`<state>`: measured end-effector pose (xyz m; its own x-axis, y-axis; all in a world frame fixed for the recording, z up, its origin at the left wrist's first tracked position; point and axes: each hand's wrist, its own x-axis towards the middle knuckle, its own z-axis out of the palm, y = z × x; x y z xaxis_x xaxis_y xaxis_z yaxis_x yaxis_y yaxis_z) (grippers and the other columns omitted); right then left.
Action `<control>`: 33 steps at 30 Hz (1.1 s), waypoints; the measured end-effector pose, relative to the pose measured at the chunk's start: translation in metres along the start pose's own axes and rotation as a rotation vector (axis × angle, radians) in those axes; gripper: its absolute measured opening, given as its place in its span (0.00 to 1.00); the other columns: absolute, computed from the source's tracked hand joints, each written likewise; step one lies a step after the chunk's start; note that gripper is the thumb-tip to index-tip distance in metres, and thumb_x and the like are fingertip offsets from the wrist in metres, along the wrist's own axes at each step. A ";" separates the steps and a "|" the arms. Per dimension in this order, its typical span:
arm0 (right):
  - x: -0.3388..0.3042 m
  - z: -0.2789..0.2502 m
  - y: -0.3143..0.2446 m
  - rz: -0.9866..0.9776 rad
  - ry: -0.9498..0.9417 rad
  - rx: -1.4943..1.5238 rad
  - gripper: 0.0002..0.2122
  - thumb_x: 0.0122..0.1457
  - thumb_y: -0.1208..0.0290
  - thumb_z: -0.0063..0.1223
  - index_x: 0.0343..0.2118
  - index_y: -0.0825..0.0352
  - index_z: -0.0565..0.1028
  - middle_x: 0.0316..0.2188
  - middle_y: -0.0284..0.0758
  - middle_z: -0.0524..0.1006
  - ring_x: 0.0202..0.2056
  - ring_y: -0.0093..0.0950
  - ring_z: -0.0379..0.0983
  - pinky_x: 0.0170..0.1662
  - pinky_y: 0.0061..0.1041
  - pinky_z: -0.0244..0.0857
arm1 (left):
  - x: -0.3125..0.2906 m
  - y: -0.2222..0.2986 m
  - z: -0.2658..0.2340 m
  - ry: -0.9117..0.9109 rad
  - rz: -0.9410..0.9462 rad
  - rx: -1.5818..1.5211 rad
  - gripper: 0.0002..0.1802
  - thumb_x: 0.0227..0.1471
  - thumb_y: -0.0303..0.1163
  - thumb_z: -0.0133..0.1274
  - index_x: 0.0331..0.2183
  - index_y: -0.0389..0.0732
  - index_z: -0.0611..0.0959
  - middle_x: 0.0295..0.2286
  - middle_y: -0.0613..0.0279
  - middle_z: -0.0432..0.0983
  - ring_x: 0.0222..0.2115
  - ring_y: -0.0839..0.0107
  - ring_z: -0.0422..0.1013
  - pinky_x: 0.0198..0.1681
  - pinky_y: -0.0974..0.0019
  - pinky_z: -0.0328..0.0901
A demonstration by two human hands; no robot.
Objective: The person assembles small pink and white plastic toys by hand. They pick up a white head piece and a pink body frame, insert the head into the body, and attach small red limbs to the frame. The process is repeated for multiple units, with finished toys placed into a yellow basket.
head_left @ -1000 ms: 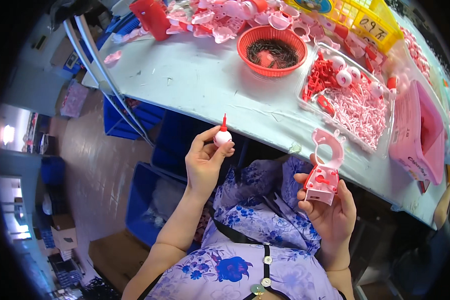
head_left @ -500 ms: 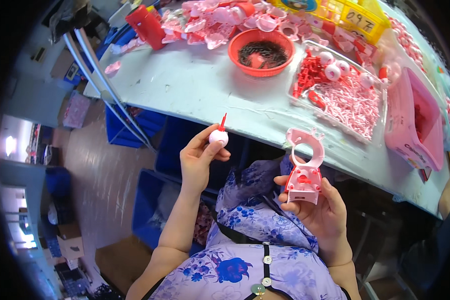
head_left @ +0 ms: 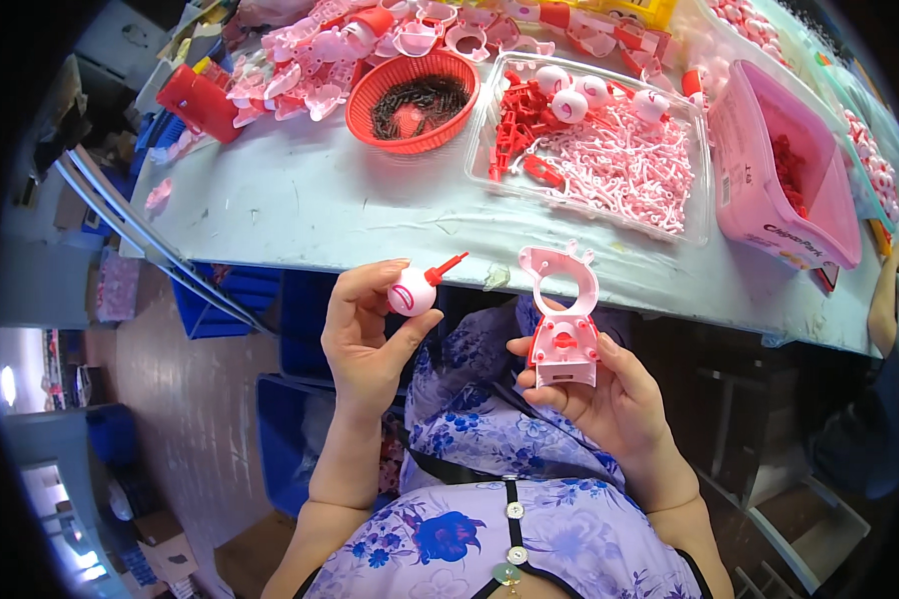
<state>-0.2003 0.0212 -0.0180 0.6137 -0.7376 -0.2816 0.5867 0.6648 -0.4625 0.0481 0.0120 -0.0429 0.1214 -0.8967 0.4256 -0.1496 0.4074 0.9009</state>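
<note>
Fingers of the left hand (head_left: 365,334) are pinched on a small white ball (head_left: 412,294) with a pink mark on its face and a red peg (head_left: 447,269) sticking out of its upper right side; the thumb presses from below and the fingertips curl over the top. Held just off the near edge of the table (head_left: 300,205), the ball sits a little left of the other piece. Right hand (head_left: 609,399) grips a pink toy frame (head_left: 561,319) upright, thumb on its left side and fingers behind its base; the frame has a round opening at the top, two small ears, and a red part in its middle. Both pieces are near each other but apart, above a lap covered in purple flowered cloth. Farther back on the table stand a red basket (head_left: 418,88) of dark small parts, a clear tray (head_left: 599,150) of red and pink pieces with a few white balls, and a pink tub (head_left: 769,170)
</note>
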 end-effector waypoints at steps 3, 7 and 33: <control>0.002 -0.005 0.000 0.004 -0.007 0.015 0.24 0.68 0.60 0.30 0.59 0.73 0.58 0.55 0.52 0.65 0.51 0.36 0.70 0.55 0.34 0.65 | 0.003 0.001 0.004 0.002 -0.008 0.010 0.29 0.39 0.14 0.63 0.46 0.37 0.73 0.45 0.55 0.69 0.47 0.67 0.68 0.51 0.66 0.63; 0.005 -0.006 -0.001 0.003 -0.016 0.016 0.24 0.67 0.60 0.31 0.59 0.72 0.57 0.55 0.52 0.64 0.51 0.37 0.70 0.55 0.35 0.65 | 0.007 -0.003 0.007 -0.002 -0.007 0.036 0.29 0.40 0.14 0.62 0.46 0.37 0.73 0.45 0.54 0.69 0.48 0.67 0.67 0.51 0.66 0.63; 0.016 0.004 0.004 0.004 0.011 -0.047 0.25 0.66 0.58 0.32 0.60 0.73 0.56 0.54 0.54 0.65 0.49 0.37 0.72 0.53 0.33 0.67 | -0.014 -0.028 -0.026 0.335 -0.262 0.032 0.16 0.53 0.26 0.57 0.43 0.30 0.74 0.33 0.56 0.75 0.28 0.73 0.75 0.33 0.68 0.75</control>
<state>-0.1863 0.0125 -0.0206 0.6098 -0.7366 -0.2925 0.5589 0.6613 -0.5002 0.0760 0.0176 -0.0717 0.4709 -0.8611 0.1918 -0.1009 0.1634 0.9814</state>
